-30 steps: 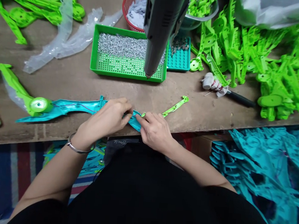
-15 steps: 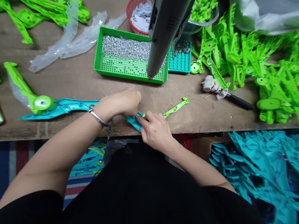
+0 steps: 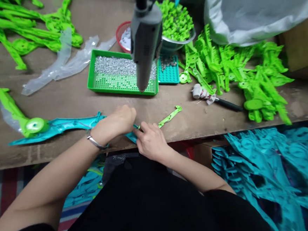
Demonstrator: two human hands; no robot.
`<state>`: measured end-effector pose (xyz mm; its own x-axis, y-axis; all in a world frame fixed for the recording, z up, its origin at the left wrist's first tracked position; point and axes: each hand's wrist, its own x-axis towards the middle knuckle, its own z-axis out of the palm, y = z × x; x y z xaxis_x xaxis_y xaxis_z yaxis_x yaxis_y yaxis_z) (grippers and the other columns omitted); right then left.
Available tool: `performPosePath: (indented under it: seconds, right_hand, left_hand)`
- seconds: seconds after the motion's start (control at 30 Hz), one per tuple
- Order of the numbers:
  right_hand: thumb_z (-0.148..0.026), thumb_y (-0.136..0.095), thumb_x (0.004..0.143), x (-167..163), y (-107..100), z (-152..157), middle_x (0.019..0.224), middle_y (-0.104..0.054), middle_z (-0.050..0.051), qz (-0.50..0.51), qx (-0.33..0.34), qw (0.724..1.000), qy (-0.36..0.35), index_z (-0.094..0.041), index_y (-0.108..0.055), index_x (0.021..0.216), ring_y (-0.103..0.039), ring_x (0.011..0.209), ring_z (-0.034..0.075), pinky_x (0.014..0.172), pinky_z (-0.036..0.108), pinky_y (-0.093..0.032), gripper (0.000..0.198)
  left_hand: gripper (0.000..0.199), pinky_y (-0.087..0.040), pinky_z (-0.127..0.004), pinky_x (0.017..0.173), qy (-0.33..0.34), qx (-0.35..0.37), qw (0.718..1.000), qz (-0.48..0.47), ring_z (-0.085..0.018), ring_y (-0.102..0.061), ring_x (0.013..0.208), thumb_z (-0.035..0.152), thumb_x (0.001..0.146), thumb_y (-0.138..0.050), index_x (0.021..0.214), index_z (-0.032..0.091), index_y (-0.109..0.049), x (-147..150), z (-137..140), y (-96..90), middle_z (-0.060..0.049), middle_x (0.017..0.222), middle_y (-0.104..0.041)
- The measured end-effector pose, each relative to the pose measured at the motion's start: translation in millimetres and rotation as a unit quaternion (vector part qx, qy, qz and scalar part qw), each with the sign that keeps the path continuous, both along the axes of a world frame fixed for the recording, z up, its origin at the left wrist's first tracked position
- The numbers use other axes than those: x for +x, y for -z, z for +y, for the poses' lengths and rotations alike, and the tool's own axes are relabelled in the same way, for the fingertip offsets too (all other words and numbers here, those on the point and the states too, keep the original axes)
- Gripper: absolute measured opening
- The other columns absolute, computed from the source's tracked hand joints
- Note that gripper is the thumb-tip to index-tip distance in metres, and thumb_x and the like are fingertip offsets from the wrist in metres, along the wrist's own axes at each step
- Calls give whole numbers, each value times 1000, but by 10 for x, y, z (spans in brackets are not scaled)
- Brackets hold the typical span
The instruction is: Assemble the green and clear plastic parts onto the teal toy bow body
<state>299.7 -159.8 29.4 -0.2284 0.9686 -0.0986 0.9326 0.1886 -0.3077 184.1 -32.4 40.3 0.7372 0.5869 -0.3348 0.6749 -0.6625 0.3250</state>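
Note:
A long teal plastic part lies along the front of the bench, with a bright green plastic arm attached at its left end. Over its right portion my left hand is curled closed, knuckles up; whatever its fingertips hold is hidden. Beside it, my right hand has its fingers closed on the right end of the teal part. A thin green plastic strip sticks out from under the right fingers toward the upper right. Where the strip meets the teal part is covered by my hands.
A grey power screwdriver hangs over a green tray of screws. Nearby are a teal tray of small metal pieces, a bowl of green parts, a black-handled tool and green part piles. Teal parts are stacked lower right.
The head view has shifted, so the bench items sit lower and mostly further left. Both hands stay together at the right end of the teal part, with little change in pose.

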Motion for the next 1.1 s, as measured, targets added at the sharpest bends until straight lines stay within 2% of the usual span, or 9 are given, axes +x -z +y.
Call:
performPosePath:
  seconds: [0.2,0.4,0.53,0.6,0.67,0.73,0.87,1.0,1.1]
  right_hand:
    - [-26,-54,92,31,21,35,97,-58,8,13,3,1000,6,-17,-69,108,-54,86,22,78,37,-38,25]
    - [-27,-55,89,12,72,20,103,-61,9,30,12,999,8,-16,-70,107,-59,91,24,80,38,-44,25]
    - [-22,-55,88,217,-73,92,99,-67,9,85,-30,995,-37,-17,-72,109,-62,84,20,75,34,-47,28]
    - [-17,-55,86,529,-223,235,92,-71,5,131,-57,988,-65,-18,-76,100,-63,79,17,72,30,-47,25]
    - [-13,-52,85,999,-389,473,89,-74,4,140,-29,990,-22,-18,-76,94,-63,78,15,76,29,-47,26]
    - [-13,-48,87,1584,-524,790,93,-74,5,109,61,987,105,-18,-74,99,-63,82,16,80,31,-48,29]
    - [-12,-41,91,2781,-589,1485,112,-66,15,-24,186,923,335,-13,-61,123,-59,103,24,94,43,-44,38]
    - [-11,-50,89,3566,-495,2008,136,-48,24,-102,184,866,453,-8,-35,145,-52,121,30,103,48,-39,58]
    - [-9,-56,87,3844,-466,2284,151,-29,27,-147,175,859,459,-9,-26,151,-44,131,31,104,47,-37,70]
  left_hand:
    - [19,-48,-36,67,54,46,989,127,-32,-70,82,12,76,-55,91,16,-65,73,-2,-193,-16,85,-71]
    - [18,-49,-43,72,63,79,986,136,-38,-68,95,11,79,-49,83,16,-66,120,-37,-204,-18,95,-71]
    - [26,-47,-38,66,71,94,979,166,-35,-71,87,12,84,-43,91,14,-68,104,-67,-198,-19,89,-71]
    - [34,-47,-38,66,77,112,976,171,-34,-71,83,10,88,-36,95,13,-68,97,-93,-213,-20,89,-71]
    - [38,-47,-39,66,80,129,974,167,-34,-72,82,8,88,-32,96,14,-68,91,-120,-234,-19,89,-72]
    - [34,-46,-37,65,76,136,973,168,-33,-72,82,8,87,-35,96,15,-67,80,-142,-247,-18,89,-72]
    - [22,-44,-33,60,40,104,983,144,-30,-73,79,17,89,-42,98,18,-63,10,-144,-207,-12,85,-73]
    - [20,-49,-31,64,-55,60,996,-37,-24,-73,80,31,97,-39,95,24,-58,-187,-118,-112,-5,90,-75]
    - [21,-53,-29,67,-97,44,980,-165,-21,-72,78,43,97,-45,97,28,-60,-400,-96,-87,-2,93,-75]
